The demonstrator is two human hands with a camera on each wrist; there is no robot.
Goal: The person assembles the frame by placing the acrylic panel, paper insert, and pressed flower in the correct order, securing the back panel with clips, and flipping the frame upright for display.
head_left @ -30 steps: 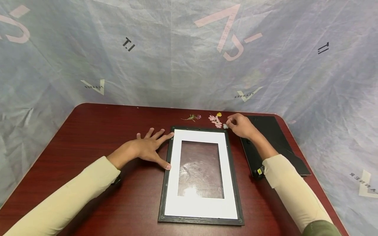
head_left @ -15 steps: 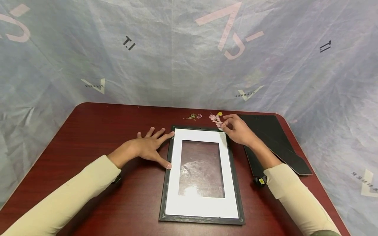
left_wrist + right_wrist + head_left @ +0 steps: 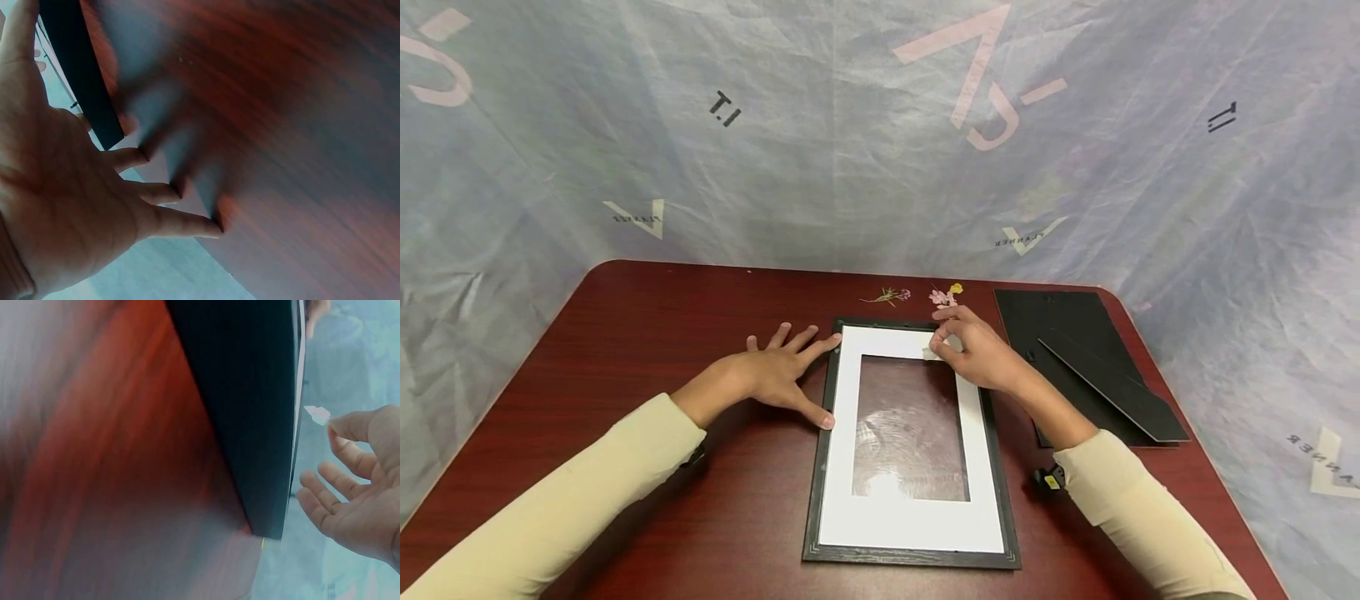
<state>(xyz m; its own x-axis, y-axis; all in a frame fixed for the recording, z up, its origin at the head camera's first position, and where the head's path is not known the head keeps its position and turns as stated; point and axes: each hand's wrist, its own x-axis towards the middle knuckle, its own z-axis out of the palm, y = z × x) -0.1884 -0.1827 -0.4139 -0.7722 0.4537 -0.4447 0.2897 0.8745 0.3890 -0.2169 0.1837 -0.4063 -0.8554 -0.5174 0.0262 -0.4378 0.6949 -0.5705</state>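
A black picture frame [image 3: 1006,500] with a white mat [image 3: 910,527] lies on the table, a clear window at its middle. My left hand [image 3: 775,375] is spread at its left side, thumb and index tips on the frame edge. In the left wrist view the other fingertips of that hand [image 3: 81,194] touch the tabletop. Above the mat's upper right part, my right hand [image 3: 973,350] pinches a small pale flower [image 3: 929,353] between thumb and index finger. The right wrist view shows this pale flower [image 3: 319,414] at the fingertips, the other fingers loosely bent.
Behind the frame lie pink flowers [image 3: 942,297], a yellow flower [image 3: 956,288] and a purple flower on a green stem [image 3: 891,295]. A black backing board [image 3: 1067,321] with its stand flap raised lies at the right. A grey sheet [image 3: 820,150] hangs behind the table.
My right hand has picked up the pale flower from behind the frame's right corner and carried it left and nearer, over the mat. My left hand has stayed in place.
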